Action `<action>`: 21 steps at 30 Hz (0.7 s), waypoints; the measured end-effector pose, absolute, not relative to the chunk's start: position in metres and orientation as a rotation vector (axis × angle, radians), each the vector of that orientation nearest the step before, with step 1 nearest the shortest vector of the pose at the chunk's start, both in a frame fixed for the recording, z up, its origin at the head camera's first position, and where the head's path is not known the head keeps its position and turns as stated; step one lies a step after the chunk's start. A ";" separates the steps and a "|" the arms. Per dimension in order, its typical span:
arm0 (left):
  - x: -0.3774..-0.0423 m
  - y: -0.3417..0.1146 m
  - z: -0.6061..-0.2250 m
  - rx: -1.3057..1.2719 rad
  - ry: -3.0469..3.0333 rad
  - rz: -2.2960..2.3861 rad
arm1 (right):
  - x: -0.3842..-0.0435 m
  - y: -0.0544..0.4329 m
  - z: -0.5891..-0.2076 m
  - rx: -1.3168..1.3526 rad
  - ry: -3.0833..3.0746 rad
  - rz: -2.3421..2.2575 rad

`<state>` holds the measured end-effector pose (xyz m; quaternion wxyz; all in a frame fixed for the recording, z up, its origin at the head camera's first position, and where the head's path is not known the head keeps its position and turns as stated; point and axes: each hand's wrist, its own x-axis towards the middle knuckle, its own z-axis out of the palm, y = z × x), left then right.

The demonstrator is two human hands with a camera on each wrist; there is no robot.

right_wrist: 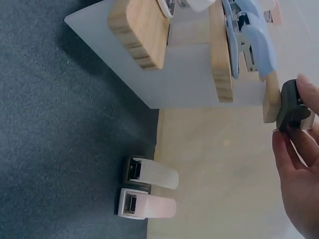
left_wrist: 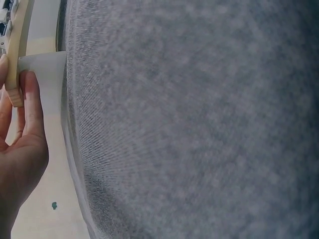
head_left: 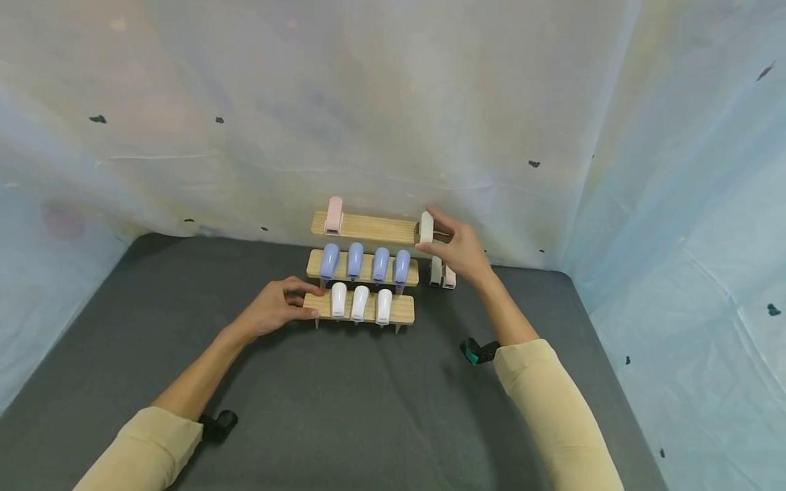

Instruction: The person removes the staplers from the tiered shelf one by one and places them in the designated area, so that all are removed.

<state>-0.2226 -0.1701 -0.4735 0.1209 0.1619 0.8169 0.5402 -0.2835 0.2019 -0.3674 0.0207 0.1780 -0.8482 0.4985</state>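
A three-tier wooden display shelf [head_left: 393, 312] stands against the back wall with staplers on its steps. My left hand [head_left: 279, 305] pinches the left end of the lowest board [left_wrist: 17, 55], thumb on one face and fingers on the other. At the right end of the top board [head_left: 381, 227], my right hand [head_left: 462, 251] grips an off-white stapler with a dark base [right_wrist: 288, 105], whose base is right at the board. A pink stapler [head_left: 333, 215] stands on that board's left end. Several blue staplers [head_left: 381, 264] fill the middle board; three white staplers [head_left: 359, 303] occupy the lowest.
Right of the shelf, on the dark cloth-covered table [head_left: 344, 402], an off-white stapler [right_wrist: 157, 173] and a pink stapler [right_wrist: 158, 205] stand side by side. A pale wall sheet [head_left: 368, 102] rises directly behind the shelf, and another sheet [head_left: 694, 273] borders the right side.
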 end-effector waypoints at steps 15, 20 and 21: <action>-0.222 -0.169 -0.474 0.471 2.394 1.576 | -0.264 0.219 -0.355 0.555 -2.652 1.605; -0.222 -0.169 -0.474 0.465 2.398 1.570 | -0.270 0.237 -0.384 0.477 -2.673 1.560; -0.222 -0.169 -0.474 0.464 2.399 1.570 | -0.271 0.240 -0.388 0.464 -2.675 1.553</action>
